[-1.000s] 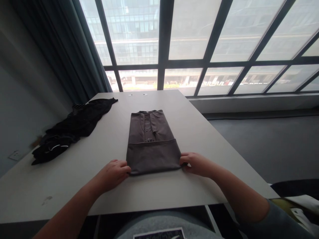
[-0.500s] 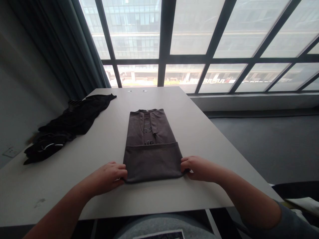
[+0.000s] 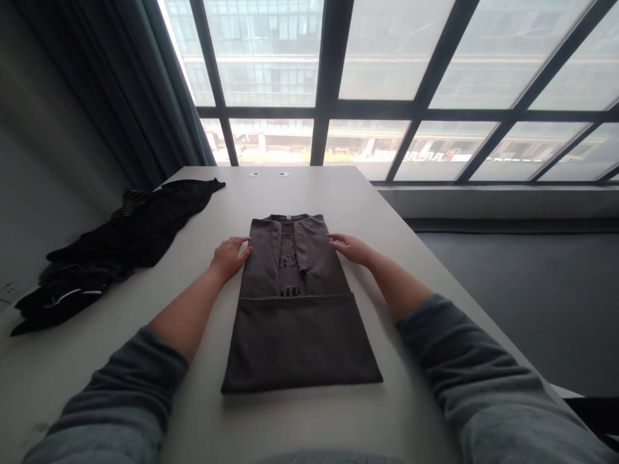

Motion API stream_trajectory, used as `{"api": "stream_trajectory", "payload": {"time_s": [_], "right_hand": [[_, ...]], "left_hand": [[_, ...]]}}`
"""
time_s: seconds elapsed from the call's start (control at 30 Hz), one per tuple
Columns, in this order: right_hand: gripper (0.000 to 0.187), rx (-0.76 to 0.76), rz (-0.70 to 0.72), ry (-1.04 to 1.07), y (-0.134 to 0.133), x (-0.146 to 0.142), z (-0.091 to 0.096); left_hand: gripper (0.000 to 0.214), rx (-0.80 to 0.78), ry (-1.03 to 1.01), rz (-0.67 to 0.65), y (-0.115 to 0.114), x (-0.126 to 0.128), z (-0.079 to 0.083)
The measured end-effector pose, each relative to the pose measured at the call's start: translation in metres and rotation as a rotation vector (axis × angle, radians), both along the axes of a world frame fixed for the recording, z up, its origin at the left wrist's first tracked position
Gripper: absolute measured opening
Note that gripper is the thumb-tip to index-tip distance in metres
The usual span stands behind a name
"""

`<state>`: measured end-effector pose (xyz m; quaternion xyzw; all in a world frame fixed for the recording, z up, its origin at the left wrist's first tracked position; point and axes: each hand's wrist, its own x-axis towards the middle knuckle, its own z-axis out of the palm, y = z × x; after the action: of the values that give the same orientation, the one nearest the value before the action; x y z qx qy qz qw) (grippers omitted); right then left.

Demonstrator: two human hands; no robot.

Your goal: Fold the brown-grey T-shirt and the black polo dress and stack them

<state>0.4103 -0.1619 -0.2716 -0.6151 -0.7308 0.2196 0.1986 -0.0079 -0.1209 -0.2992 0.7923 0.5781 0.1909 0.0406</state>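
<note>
Bluish-grey top, left sleeve (image 3: pixel 116 399) and right sleeve (image 3: pixel 483 380) plain, wrinkled, ending near elbows. Forearms bare; left hand (image 3: pixel 230 257), right hand (image 3: pixel 353 249) bare. Shirt front (image 3: pixel 329 458): grey sliver, bottom edge.

Two hands (image 3: pixel 229 258) (image 3: pixel 355 249), one shirt (image 3: pixel 300 341); one clothes pile (image 3: pixel 140 238) along the tabletop's (image 3: pixel 358 212) left edge, two grommets (image 3: pixel 254 174) (image 3: pixel 285 174) near its far edge.

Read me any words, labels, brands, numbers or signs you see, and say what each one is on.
None reads clearly.
Dark lettering on the folded shirt: partly covered by folds, too unclear to quote.
White neck label on the shirt: too small to read.
White marks on the black clothes: cannot tell if they are lettering.
</note>
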Motion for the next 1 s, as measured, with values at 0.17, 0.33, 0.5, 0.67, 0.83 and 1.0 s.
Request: {"api": "stream_trajectory", "payload": {"time_s": [0.17,0.33,0.5,0.67,0.83,1.0], "right_hand": [[0.051,0.124,0.019,-0.089,0.061,-0.008,-0.033],[0.046,0.136,0.043,-0.051,0.102,-0.006,-0.035],[0.042,0.118,-0.041,0.126,0.119,-0.005,-0.036],[0.041,0.171,-0.138,0.49,0.118,-0.004,-0.039],[0.049,0.221,-0.147,0.652,0.109,-0.01,-0.036],[0.047,0.309,-0.148,0.658,0.096,-0.019,-0.021]], "left_hand": [[0.054,-0.053,-0.019,0.072,0.06,0.018,-0.002],[0.049,-0.064,-0.118,0.055,0.098,0.036,-0.003],[0.033,-0.053,-0.322,0.066,0.122,0.046,-0.008],[0.041,0.009,-0.661,0.012,0.134,0.048,-0.018],[0.061,-0.1,-0.952,-0.126,0.129,0.043,-0.014],[0.054,-0.153,-0.982,-0.197,0.118,0.034,0.005]]}}
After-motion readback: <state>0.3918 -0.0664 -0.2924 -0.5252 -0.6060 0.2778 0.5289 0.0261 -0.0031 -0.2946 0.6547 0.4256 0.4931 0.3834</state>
